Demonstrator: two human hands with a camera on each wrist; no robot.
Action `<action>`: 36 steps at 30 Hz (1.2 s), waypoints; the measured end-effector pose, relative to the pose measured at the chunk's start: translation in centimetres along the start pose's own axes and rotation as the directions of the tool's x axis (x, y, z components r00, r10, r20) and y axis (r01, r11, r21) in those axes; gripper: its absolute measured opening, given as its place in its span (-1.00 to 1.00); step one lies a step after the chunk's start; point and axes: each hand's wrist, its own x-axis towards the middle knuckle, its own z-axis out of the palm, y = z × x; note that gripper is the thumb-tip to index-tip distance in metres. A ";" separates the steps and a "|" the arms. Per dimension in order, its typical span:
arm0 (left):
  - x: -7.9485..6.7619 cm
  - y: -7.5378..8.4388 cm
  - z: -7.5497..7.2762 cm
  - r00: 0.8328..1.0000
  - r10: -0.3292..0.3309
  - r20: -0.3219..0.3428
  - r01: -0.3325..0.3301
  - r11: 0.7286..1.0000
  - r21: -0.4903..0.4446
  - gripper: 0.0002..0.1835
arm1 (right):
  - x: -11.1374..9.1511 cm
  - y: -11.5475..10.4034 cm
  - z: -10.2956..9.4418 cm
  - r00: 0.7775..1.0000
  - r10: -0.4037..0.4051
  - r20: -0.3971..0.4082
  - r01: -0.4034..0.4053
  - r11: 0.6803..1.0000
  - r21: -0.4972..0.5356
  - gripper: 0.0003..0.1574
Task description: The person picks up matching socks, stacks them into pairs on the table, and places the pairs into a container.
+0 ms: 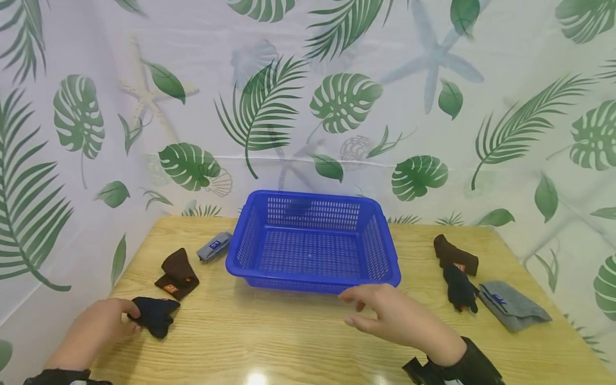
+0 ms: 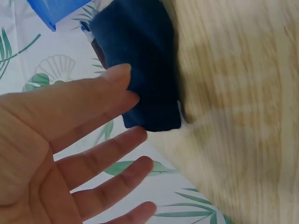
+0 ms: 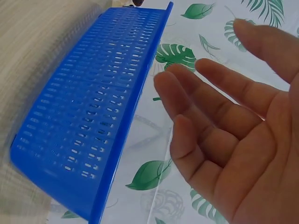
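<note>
My left hand (image 1: 103,323) is at the near left of the table, its thumb and fingers at the edge of a dark navy sock (image 1: 156,315). In the left wrist view the fingers are spread and fairly straight beside the folded sock (image 2: 140,60), without closing round it. Just beyond lie a brown sock (image 1: 178,275) with an orange label and a grey sock (image 1: 214,246) with a blue label. My right hand (image 1: 385,313) hovers before the near right corner of a blue plastic basket (image 1: 313,283). Its fingers are loosely bent and hold nothing in the right wrist view.
At the right of the wooden table (image 1: 269,337) lie another brown sock (image 1: 452,254), a dark sock (image 1: 460,289) partly against it, and a grey sock (image 1: 515,306). A leaf-patterned sheet (image 1: 308,107) hangs behind and at the sides. The basket stands near the back edge.
</note>
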 end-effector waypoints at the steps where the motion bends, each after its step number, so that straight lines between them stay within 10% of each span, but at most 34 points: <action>1: 0.1 -0.1 0.0 1.000 -0.003 -0.002 0.003 1.000 0.003 -0.67 | -0.1 0.1 0.0 1.000 0.004 0.006 -0.004 1.000 0.001 -0.62; 14: 1.3 1.8 1.7 0.996 0.059 -0.066 -0.058 0.998 0.021 -0.53 | -1.3 0.9 0.5 0.999 0.027 0.036 -0.027 1.000 -0.010 -0.59; 23: 2.6 10.3 4.4 0.978 0.201 -0.065 -0.206 0.973 -0.100 -0.73 | -1.4 1.3 1.4 0.999 -0.028 0.045 0.026 0.999 0.040 -0.60; 36: 4.8 23.8 8.8 0.843 0.534 -0.067 -0.539 0.835 -0.113 -0.71 | -0.8 2.4 3.9 0.996 0.016 0.083 -0.023 0.997 0.078 -0.60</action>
